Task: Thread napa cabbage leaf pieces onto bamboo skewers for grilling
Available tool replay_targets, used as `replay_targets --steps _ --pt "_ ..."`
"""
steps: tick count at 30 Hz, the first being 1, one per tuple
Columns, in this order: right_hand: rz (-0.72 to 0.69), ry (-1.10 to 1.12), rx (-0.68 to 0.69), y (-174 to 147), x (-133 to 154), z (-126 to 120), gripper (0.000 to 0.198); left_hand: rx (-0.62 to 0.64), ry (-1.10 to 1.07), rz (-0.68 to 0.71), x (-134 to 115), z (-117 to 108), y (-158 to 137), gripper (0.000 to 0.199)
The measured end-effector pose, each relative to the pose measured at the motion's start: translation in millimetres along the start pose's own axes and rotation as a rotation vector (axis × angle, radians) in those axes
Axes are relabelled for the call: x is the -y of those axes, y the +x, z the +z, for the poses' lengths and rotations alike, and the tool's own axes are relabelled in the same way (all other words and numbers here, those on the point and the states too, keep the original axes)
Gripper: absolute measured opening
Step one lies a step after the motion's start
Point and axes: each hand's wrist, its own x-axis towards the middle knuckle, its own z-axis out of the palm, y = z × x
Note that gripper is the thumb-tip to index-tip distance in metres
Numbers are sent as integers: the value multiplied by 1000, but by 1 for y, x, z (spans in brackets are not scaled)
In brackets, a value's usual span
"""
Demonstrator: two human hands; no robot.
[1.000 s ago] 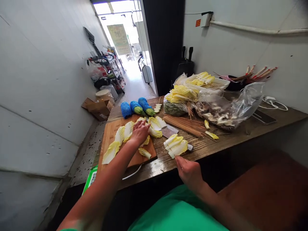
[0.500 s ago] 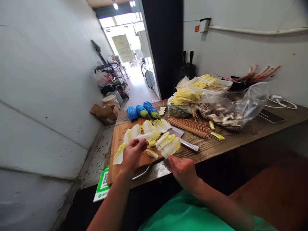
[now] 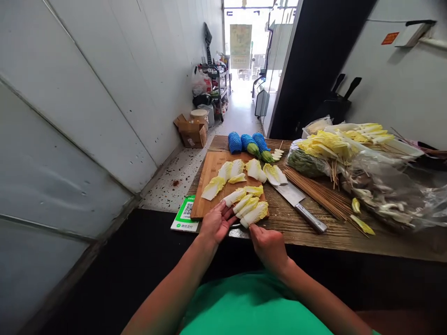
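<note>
My right hand point(image 3: 267, 243) pinches the low end of a skewer of napa cabbage leaves point(image 3: 252, 210), several yellow-white pieces threaded side by side. The skewer itself is mostly hidden by leaves and fingers. Palm up, my left hand point(image 3: 215, 224) holds another napa cabbage leaf point(image 3: 233, 197) between thumb and fingers, against the threaded ones. Beneath both hands lies a wooden cutting board point(image 3: 213, 163), bearing loose cabbage leaves point(image 3: 213, 187) toward its far and left sides. To the right rests a cleaver point(image 3: 309, 217), a leaf point(image 3: 275, 174) lying over its blade.
Bamboo skewers point(image 3: 314, 190) lie in a bundle beyond the cleaver. Behind them stand piled cabbage skewers point(image 3: 326, 144) and a plastic bag of mushrooms point(image 3: 387, 195). Blue-netted zucchini point(image 3: 252, 145) sit behind the board. A green QR-code sign point(image 3: 185, 215) juts from the table's left edge.
My left hand has brought its leaf right and down, up against the skewered leaves. My right hand still grips the skewer. The view has turned left.
</note>
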Motion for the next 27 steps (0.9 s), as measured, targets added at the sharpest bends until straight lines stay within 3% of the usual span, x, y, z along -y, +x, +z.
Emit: replay_targets --steps 18,27 --pt "20 11 193 2 2 -21 25 30 16 65 6 2 -2 16" --pt "31 -28 224 3 2 -27 23 38 55 143 13 3 -2 15"
